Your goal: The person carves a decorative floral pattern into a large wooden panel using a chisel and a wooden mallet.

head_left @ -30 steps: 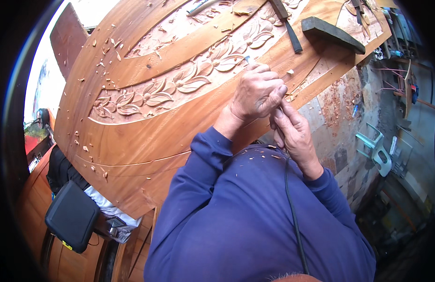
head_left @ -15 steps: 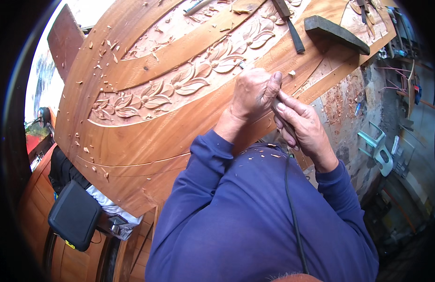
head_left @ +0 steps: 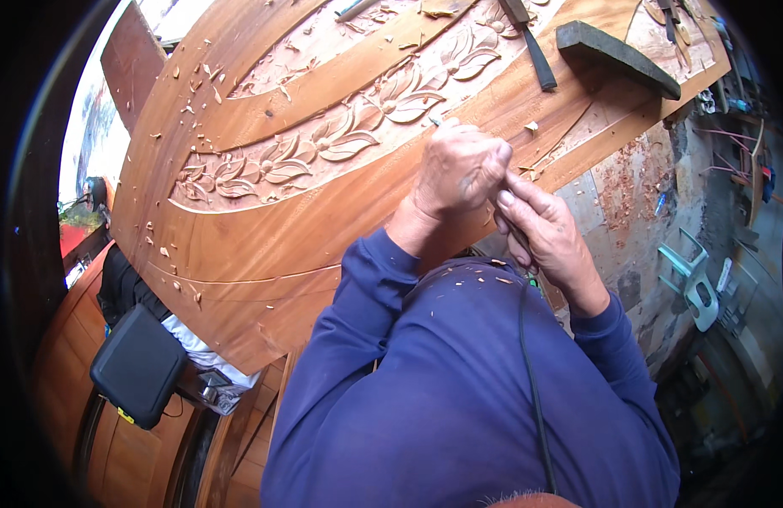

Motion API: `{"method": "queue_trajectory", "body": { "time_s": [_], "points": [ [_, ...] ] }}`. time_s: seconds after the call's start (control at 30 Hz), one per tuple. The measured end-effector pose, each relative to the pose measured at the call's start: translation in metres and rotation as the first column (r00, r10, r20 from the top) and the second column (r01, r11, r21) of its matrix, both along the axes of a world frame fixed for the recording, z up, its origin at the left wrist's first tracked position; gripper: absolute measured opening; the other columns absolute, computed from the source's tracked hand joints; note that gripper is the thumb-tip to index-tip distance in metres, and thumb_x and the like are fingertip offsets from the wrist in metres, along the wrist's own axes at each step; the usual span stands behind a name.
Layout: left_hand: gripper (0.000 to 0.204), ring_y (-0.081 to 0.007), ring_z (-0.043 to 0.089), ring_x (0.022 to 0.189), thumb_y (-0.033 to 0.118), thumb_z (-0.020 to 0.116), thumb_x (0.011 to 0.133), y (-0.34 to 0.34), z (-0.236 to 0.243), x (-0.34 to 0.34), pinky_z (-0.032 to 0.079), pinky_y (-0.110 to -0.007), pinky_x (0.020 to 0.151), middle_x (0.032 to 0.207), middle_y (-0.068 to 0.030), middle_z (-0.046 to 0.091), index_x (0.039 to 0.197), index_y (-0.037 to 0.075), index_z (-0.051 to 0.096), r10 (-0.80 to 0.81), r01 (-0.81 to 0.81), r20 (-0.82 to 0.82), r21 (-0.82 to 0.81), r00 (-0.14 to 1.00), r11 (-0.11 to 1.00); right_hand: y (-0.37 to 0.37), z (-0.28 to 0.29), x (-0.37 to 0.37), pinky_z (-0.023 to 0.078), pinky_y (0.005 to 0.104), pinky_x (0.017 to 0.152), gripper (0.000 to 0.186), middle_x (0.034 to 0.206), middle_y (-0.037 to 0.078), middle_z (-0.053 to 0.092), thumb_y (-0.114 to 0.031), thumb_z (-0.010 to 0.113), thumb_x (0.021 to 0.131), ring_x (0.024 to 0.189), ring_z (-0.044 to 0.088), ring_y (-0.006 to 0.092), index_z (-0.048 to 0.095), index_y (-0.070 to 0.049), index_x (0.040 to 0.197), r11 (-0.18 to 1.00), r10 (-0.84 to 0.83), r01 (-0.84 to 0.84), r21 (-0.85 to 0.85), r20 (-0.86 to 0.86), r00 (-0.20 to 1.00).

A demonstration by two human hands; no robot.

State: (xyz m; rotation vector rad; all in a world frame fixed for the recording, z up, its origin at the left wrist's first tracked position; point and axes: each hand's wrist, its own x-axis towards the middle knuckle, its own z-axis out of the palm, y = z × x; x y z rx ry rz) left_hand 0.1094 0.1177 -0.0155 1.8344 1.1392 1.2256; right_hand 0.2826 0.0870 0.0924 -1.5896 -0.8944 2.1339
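A large brown wooden panel point(head_left: 264, 245) lies in front of me, carved with a band of leaves and flowers point(head_left: 345, 140). My left hand point(head_left: 461, 173) is closed round the shaft of a carving chisel, resting at the panel's near side. The chisel's metal tip point(head_left: 435, 121) pokes out beyond the left fist, beside the carved band. Just to the right, my right hand point(head_left: 550, 235) grips the rear part of the same chisel, thumb and fingers wrapped round it. Most of the tool is hidden by my hands.
A dark, heavy wooden block point(head_left: 618, 59) and a dark-bladed chisel point(head_left: 535, 52) lie on the panel at the far right. Wood chips point(head_left: 215, 95) are scattered about. A black case point(head_left: 137, 364) is at lower left; a pale green plastic stool point(head_left: 694, 278) stands at right.
The panel and surroundings sit slightly farther right in view. Both hands keep their grip on the chisel, and its rear part shows less beside the right hand.
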Motion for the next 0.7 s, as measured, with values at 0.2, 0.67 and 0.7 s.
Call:
{"method": "queue_trajectory", "body": {
  "time_s": [0.2,0.67,0.7],
  "points": [
    [0.041,-0.0320,0.056,0.059,0.025,0.051,0.104,0.000,-0.001,0.003,0.042,-0.044,0.061,0.061,-0.0097,0.058,0.067,0.011,0.060,0.055,-0.053,0.030,-0.056,0.998,0.997,0.003,0.001,-0.006,0.036,0.0201,0.043,0.046,0.080,0.000,0.058,-0.014,0.057,0.107,0.049,0.045,0.0023,0.051,-0.002,0.152,1.000,-0.008,0.008,0.011,0.006,1.000],
    [0.035,-0.0294,0.058,0.060,0.022,0.053,0.100,-0.008,0.003,0.001,0.042,-0.041,0.061,0.063,-0.0105,0.058,0.069,0.009,0.061,0.157,-0.147,0.090,-0.112,0.983,0.983,0.001,0.006,-0.006,0.039,0.0198,0.051,0.042,0.084,0.000,0.060,-0.009,0.058,0.106,0.065,0.050,0.0020,0.056,0.000,0.147,0.994,0.088,-0.089,0.065,0.019,0.996],
    [0.035,-0.0297,0.058,0.060,0.022,0.053,0.099,-0.008,0.010,-0.003,0.043,-0.042,0.064,0.064,-0.0101,0.060,0.069,0.009,0.062,0.158,-0.158,0.001,0.020,0.987,0.987,0.002,0.006,-0.009,0.039,0.0200,0.051,0.042,0.084,0.000,0.061,-0.009,0.058,0.106,0.065,0.051,0.0019,0.055,0.001,0.147,0.979,0.134,-0.145,0.147,0.081,0.988]
  ]
}}
